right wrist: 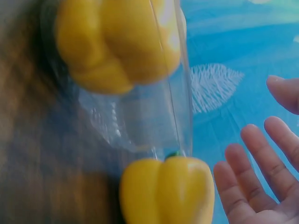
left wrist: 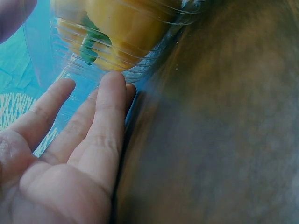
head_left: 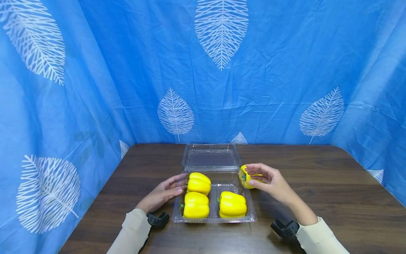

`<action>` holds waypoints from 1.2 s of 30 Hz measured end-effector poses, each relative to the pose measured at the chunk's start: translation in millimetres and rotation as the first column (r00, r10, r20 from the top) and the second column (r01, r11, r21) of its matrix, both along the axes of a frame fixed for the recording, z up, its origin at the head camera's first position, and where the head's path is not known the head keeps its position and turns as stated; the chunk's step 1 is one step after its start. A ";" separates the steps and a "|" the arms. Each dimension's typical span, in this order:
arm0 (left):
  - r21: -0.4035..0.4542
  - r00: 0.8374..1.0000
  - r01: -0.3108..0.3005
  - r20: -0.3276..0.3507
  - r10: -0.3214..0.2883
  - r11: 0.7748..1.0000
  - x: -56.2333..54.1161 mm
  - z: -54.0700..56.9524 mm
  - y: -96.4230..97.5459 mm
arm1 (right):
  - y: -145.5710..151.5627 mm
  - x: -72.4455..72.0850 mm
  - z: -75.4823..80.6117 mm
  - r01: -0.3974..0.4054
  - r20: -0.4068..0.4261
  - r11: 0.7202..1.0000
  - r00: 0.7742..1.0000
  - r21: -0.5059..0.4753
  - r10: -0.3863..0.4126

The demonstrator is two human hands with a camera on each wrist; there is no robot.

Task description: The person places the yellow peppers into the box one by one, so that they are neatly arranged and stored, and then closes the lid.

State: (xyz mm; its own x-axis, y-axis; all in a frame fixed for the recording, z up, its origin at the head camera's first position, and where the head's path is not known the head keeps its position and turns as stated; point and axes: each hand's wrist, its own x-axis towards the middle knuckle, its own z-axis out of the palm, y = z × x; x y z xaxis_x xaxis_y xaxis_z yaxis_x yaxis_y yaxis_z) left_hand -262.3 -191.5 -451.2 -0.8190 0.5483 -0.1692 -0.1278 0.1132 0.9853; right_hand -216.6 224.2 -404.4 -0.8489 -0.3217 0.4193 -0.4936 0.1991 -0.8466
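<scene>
A clear plastic clamshell container (head_left: 214,220) lies unfolded on the table, its lid (head_left: 211,157) laid back. Two yellow bell peppers (head_left: 196,206) sit in its left half, and another bell pepper (head_left: 233,205) is in the front of the right half. My left hand (head_left: 162,194) rests extended fingers (left wrist: 110,116) against the container's left side. Just outside the back right corner sits a loose yellow bell pepper (right wrist: 168,193). Over it is my right hand (head_left: 269,180), fingers spread and loosely bent; the right wrist view shows a gap between fingertips and pepper.
The dark wooden table (head_left: 333,183) extends to both sides of the container. A blue curtain (head_left: 272,70) with white leaf prints hangs behind the table and along its sides. Black bands (head_left: 285,229) are on both wrists.
</scene>
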 end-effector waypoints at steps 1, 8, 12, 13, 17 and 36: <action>0.001 1.000 0.000 0.002 0.000 1.000 0.1 0.0 0.1 | 1.8 -0.9 -0.1 0.014 -0.001 1.000 1.000 0.000 -0.014; -0.003 1.000 -0.005 0.012 0.005 1.000 1.7 0.6 0.6 | 13.4 -10.2 -7.1 0.077 -0.031 0.997 0.996 -0.032 -0.078; 0.003 1.000 -0.001 0.012 0.001 1.000 2.9 1.3 0.1 | 20.3 -14.6 -12.3 0.102 -0.027 0.995 0.994 -0.024 -0.102; 0.004 1.000 0.001 0.011 -0.001 1.000 3.1 1.3 -0.1 | 21.9 -15.5 -13.5 0.105 -0.026 0.994 0.994 -0.020 -0.105; 0.005 1.000 0.003 0.009 -0.003 1.000 3.2 1.1 -0.5 | 28.0 -19.1 -18.3 0.111 -0.033 0.994 0.993 0.008 -0.110; -0.002 1.000 0.014 -0.012 -0.014 1.000 0.7 0.5 -0.5 | 45.2 -33.5 -36.3 0.014 0.217 0.997 0.976 0.075 -0.030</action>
State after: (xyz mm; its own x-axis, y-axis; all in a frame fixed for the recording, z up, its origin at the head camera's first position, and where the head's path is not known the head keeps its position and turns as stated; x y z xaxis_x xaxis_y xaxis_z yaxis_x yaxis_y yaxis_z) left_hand -261.6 -192.0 -450.7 -0.8133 0.5592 -0.1608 -0.1148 0.1167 0.9865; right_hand -250.1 269.5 -440.6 -0.9245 -0.3247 0.1998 -0.2938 0.2729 -0.9161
